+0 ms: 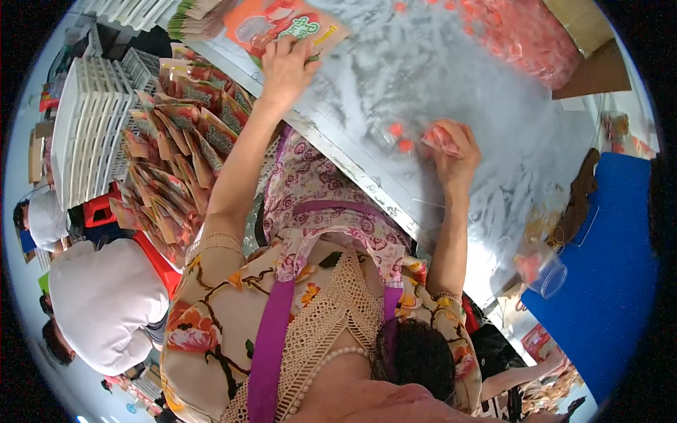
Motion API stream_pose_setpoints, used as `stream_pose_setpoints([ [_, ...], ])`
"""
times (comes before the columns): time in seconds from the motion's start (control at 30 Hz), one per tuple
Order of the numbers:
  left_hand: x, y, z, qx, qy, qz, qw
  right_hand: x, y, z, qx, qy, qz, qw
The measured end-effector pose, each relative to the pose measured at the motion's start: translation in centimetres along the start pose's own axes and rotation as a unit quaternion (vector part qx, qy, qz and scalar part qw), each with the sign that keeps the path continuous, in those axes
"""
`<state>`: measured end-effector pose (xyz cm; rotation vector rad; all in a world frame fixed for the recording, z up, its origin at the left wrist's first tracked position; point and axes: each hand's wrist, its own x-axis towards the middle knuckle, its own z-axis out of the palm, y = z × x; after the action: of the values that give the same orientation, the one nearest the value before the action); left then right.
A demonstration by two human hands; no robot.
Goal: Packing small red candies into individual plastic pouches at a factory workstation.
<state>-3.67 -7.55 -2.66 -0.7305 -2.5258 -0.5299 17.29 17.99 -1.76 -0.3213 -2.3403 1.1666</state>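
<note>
A flat red-orange printed pouch lies on the metal tabletop at the far left. On its near edge rests my left hand, fingers spread and bent a little, pressing from above. My right hand is closed around a few red pieces in clear wrappers, which look like wrapped candies, over the middle of the table. Just left of those fingers, two loose wrapped red candies lie on the surface. The right fingertips are partly hidden by the wrappers.
A big heap of wrapped red candies lies far right beside a cardboard box. Upright filled pouches stand below the table's left edge, near stacked white crates. A clear cup lies tipped near a blue surface. People sit at left.
</note>
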Motion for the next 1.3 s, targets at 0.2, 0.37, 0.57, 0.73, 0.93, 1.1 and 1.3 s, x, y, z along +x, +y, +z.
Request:
stream_pose_setpoints([
  [0.2, 0.6, -0.5, 0.0, 0.026, -0.039, 0.102, 0.994, 0.0, 2.9, -0.6, 0.154, 0.032, 0.069, 0.985],
  [0.37, 0.3, -1.1, -0.2, 0.099, -0.048, 0.168, 0.980, 0.4, 1.3, -1.7, 0.088, 0.065, 0.120, 0.987],
  [0.57, 1.6, -0.7, -1.5, 0.045, -0.078, 0.104, 0.990, 0.3, -0.1, -1.2, -0.073, 0.042, 0.010, 0.996],
  [0.73, 1.8, -1.9, -1.9, -0.045, -0.075, 0.093, 0.992, -0.1, -2.2, -2.8, -0.227, -0.062, -0.044, 0.971],
  [0.93, 2.4, -0.1, -2.8, -0.176, -0.182, -0.072, 0.965, 1.8, -5.7, -3.5, -0.255, -0.075, -0.080, 0.961],
  [1.1, 1.9, 1.9, -3.2, -0.195, -0.228, -0.090, 0.950, 4.3, -8.7, 5.0, -0.015, -0.089, -0.248, 0.965],
  [1.3, 1.6, 2.8, -4.0, -0.310, -0.202, -0.065, 0.927, 6.4, -6.2, 9.7, -0.133, -0.089, -0.310, 0.937],
])
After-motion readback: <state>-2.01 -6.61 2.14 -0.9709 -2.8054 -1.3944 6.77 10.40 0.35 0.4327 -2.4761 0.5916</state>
